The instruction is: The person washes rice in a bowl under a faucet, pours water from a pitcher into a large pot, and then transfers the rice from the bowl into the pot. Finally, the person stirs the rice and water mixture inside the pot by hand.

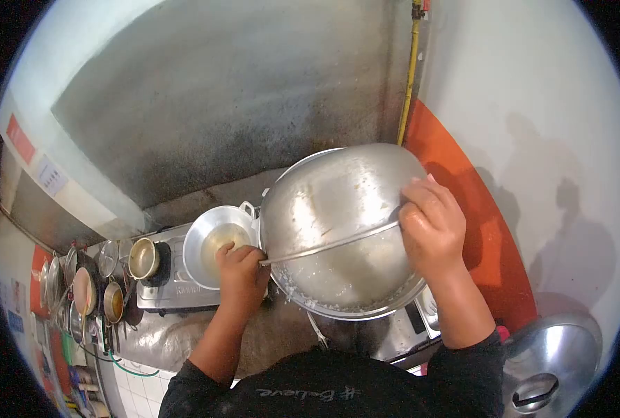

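Note:
Both hands hold a large metal bowl (344, 191), tipped over with its outer side facing up. My left hand (244, 272) is closed on the left end of its rim, and my right hand (432, 219) grips the right side. Directly beneath the bowl is a wide metal pot (372, 313), partly hidden by it. White grains (299, 294) that look like rice cling along the pot's near inner edge. Just beyond my left hand, an aluminum wok (197, 244) with loop handles holds some pale liquid.
A gas stove (160, 296) stands under the wok, with a small pot (144, 258) at its left. Several pans (84, 291) hang farther left. At lower right is a large metal lid (553, 355). A yellow pipe (409, 76) runs down the back wall.

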`<state>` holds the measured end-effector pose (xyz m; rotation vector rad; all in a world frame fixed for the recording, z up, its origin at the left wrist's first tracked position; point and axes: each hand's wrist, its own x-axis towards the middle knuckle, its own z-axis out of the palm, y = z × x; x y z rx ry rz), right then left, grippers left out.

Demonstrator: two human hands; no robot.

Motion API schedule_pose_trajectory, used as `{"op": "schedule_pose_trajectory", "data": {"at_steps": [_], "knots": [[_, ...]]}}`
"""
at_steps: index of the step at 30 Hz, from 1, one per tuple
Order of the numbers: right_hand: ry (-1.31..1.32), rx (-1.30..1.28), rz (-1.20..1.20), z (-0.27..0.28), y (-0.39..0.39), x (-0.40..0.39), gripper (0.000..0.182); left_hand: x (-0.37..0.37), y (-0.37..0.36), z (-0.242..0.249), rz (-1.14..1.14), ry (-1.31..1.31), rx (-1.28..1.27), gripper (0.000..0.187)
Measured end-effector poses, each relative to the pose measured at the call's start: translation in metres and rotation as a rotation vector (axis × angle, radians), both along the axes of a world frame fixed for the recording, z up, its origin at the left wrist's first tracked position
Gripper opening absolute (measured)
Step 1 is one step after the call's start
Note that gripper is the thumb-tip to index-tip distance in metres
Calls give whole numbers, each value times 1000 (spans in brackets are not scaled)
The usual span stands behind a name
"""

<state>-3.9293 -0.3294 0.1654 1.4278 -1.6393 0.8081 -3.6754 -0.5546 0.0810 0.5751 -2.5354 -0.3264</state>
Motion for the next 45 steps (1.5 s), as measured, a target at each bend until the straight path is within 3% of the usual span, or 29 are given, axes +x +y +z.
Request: {"op": "schedule_pose_trajectory", "data": {"at_steps": [2,4,6,10,12,13,15,19,21,23,25,27,28,31,32,36,37,38,39,41,42,45], "knots": [[-87,-42,6,-15,0,-14,12,-7,0,9,-40,144,-82,16],[-174,-84,12,-39,1,-30,14,-17,-4,14,-39,112,-46,16],[-382,-23,-51,-64,3,-50,19,-33,-7,20,-35,85,-11,16],[-549,15,-64,-101,9,-77,18,-73,-3,28,-192,195,-36,16],[-701,144,-216,-118,13,-88,16,-84,-4,25,-267,258,-12,18],[-700,145,-216,-125,14,-91,16,-85,-9,16,-266,258,-11,18],[-787,146,-352,-131,16,-95,16,-84,-25,-5,-118,2,143,19],[-735,14,-194,-107,11,-76,17,-70,-30,-29,-43,-37,246,18],[-574,-104,-34,-90,3,-68,18,-65,-27,-29,-14,151,248,15],[-543,-96,-50,-71,7,-57,19,-54,-28,-16,-30,209,164,16],[-343,-194,13,-57,8,-49,20,-46,-31,-2,-37,277,83,19],[-329,-202,29,-45,12,-43,21,-42,-32,7,-60,346,140,37],[-312,-213,45,-42,11,-41,22,-42,-34,6,-108,337,264,58],[-244,-188,68,-44,6,-53,23,-41,-24,15,-78,197,338,72],[-244,-187,71,-42,2,-57,23,-41,-27,7,-114,210,116,85],[-258,-142,39,-34,-31,-80,23,-54,-24,-16,-130,308,196,78],[-261,-157,14,-33,-42,-88,25,-57,-23,-18,-88,355,398,69],[-384,-67,-28,-32,-50,-91,49,-59,-21,-19,-46,402,600,61],[-380,-67,-23,-28,-56,-91,49,-59,-21,-18,-43,407,599,61],[-506,-109,-149,-21,-66,-87,80,-56,-24,-15,170,334,902,48],[-518,-37,-234,-21,-61,-86,100,-55,-26,-19,168,339,894,48],[-666,-7,-283,-66,-39,-101,90,-53,-27,-39,344,490,1106,44]]}}
